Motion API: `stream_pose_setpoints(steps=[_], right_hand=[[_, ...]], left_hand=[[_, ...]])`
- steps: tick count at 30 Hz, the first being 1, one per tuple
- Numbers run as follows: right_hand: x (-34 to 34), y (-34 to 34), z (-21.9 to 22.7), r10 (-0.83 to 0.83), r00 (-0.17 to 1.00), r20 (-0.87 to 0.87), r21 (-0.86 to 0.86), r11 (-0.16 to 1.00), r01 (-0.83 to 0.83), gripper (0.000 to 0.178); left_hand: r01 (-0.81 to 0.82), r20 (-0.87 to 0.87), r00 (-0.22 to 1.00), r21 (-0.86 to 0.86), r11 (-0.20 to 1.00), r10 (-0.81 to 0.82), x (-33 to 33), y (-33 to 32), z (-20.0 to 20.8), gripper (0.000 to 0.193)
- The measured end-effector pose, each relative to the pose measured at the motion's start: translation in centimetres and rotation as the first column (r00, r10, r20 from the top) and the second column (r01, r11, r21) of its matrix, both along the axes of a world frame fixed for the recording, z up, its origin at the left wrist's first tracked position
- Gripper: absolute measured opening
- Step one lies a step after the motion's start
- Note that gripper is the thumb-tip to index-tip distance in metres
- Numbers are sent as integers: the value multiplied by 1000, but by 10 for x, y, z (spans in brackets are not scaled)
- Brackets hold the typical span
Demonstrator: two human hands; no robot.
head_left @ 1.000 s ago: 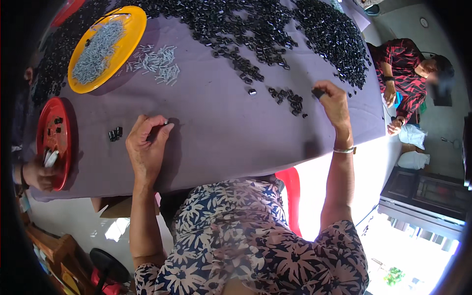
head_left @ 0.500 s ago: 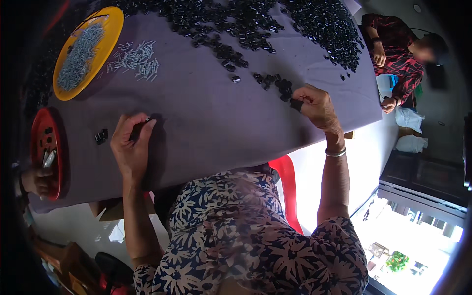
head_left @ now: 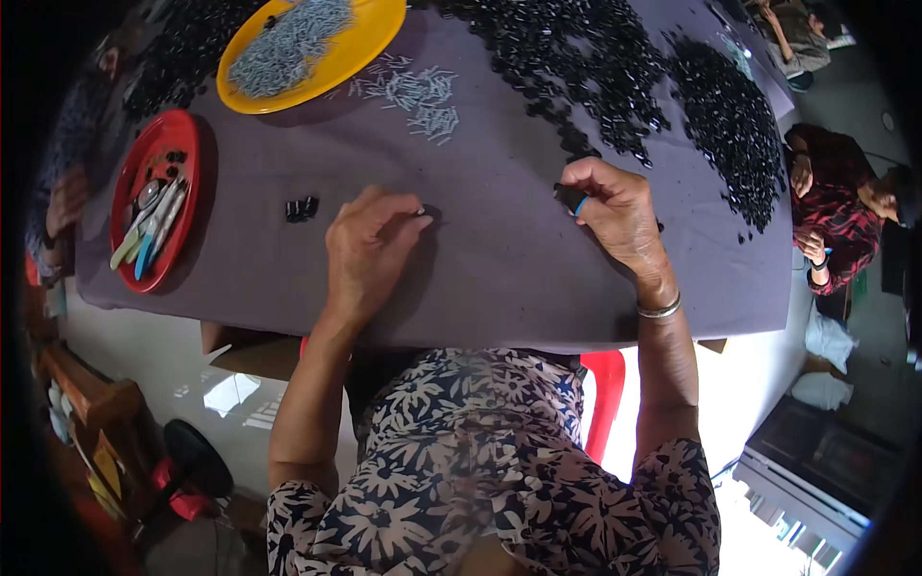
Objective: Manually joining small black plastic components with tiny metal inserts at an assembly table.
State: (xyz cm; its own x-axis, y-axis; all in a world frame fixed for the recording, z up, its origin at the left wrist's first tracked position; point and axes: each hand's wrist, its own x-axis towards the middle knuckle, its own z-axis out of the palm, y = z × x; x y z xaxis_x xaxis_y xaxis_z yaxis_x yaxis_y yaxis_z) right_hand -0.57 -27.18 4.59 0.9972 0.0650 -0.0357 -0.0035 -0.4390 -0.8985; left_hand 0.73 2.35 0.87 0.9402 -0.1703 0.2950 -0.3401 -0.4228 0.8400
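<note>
My left hand (head_left: 370, 248) rests on the purple tablecloth (head_left: 499, 259), its fingertips pinched on a small pale metal piece. My right hand (head_left: 615, 213) is closed around a small black part with a blue bit showing, at the near edge of a large heap of small black parts (head_left: 615, 67). A tiny cluster of black parts (head_left: 301, 208) lies left of my left hand. Loose grey metal pins (head_left: 418, 91) are scattered farther back.
A yellow plate (head_left: 375, 29) holds many grey pins at the back. A red plate (head_left: 184, 206) with pale tools sits at the left, near another person's hand (head_left: 65, 202). A person in red (head_left: 840, 216) sits at the right. A red stool (head_left: 605, 394) stands under the table.
The view has shifted. My right hand has drawn back from the black heap toward me with a part in it. My left hand stays on the cloth.
</note>
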Motion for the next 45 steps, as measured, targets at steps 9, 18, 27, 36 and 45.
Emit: stream_pose_setpoints(steps=[9,18,27,36,45], right_hand=[[28,-22,8,-33,994,104,-207,977,54,17],[12,-54,0,-140,975,171,-256,949,182,12],[11,-37,2,149,958,244,-496,868,-9,28],[-1,11,-2,-9,983,186,-171,984,41,20],[21,105,1,378,836,398,-260,920,-292,30]], left_hand=[[20,12,1000,-16,1000,-20,2,6,-2,17],[13,-11,1000,-1,1000,-13,0,3,1,16],[6,19,1000,-17,1000,-5,0,1,0,16],[57,102,993,77,995,-65,2,1,4,17],[28,167,985,107,994,-46,1,4,-5,19]])
